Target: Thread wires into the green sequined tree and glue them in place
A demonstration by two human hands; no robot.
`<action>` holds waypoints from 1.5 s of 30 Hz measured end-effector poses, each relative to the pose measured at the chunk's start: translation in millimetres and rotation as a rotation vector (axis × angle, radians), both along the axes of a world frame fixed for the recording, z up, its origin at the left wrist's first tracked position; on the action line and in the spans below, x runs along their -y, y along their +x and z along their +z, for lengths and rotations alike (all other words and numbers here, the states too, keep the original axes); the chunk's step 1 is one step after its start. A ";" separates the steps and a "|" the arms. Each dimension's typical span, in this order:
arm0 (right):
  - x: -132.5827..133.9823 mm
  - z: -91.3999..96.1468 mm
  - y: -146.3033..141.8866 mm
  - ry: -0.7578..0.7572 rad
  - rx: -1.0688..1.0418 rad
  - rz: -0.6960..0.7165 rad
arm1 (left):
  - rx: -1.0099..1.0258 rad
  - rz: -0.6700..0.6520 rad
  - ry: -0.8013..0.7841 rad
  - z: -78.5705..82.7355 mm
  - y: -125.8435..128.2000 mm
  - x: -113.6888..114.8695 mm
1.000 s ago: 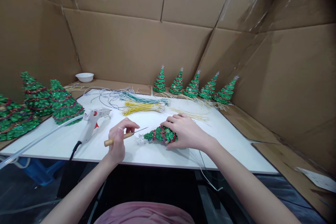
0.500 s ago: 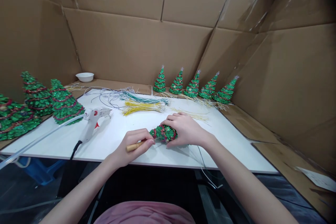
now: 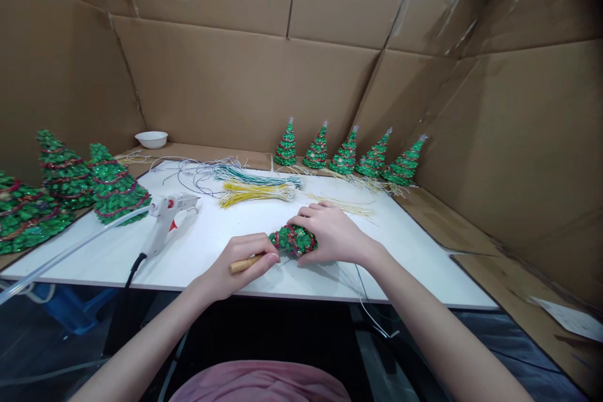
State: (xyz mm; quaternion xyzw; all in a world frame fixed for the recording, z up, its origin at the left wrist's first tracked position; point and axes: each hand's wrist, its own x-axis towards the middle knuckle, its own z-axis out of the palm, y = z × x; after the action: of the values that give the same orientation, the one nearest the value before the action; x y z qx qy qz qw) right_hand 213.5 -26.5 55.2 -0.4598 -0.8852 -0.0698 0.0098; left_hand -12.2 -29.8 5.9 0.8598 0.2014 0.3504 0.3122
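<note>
A small green Christmas tree ornament (image 3: pixel 293 240) with red garland lies on its side on the white board, its tip toward the left. My right hand (image 3: pixel 332 232) is wrapped over its wide end and grips it. In my left hand (image 3: pixel 245 259) is a tool with a wooden handle (image 3: pixel 244 264); my fingers are closed around it close to the tree's tip. The tool's working end is hidden by the fingers and the tree, so I cannot tell its kind. Beyond the hands lie a yellow wire bundle (image 3: pixel 257 193) and a green wire bundle (image 3: pixel 259 176).
On the left, a white glue gun (image 3: pixel 162 223) rests near several bigger trees (image 3: pixel 117 185). Several small trees with silver stars (image 3: pixel 345 154) line the back. A white bowl (image 3: pixel 151 139) sits at the back left. Cardboard walls (image 3: pixel 211 75) surround the white board (image 3: pixel 409 245).
My left hand with the wooden-handled tool has shifted very slightly to the right, toward the tree. The right hand keeps its hold on the tree.
</note>
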 end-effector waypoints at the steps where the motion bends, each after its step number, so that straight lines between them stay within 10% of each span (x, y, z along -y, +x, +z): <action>1: 0.3 0.0 -0.1 -0.001 0.002 -0.001 | -0.002 -0.001 -0.003 0.0 -0.1 0.1; 18: 2.6 -0.2 -0.3 -0.011 0.016 -0.014 | 0.019 0.027 -0.003 1.5 0.3 1.0; 31: 5.1 -0.3 -0.4 -0.006 0.013 -0.014 | 0.241 0.284 0.005 -7.2 -4.5 -3.1; 45: 12.8 14.7 -4.4 -0.052 -0.063 -0.028 | 0.047 0.417 0.107 -6.5 -3.0 -17.4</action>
State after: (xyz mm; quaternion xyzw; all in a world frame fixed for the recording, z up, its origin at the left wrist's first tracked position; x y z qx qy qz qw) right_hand 209.1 -39.2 70.0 -0.4743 -0.8794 -0.0324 0.0246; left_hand -15.2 -12.4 -0.7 0.8063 0.3488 0.4377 0.1915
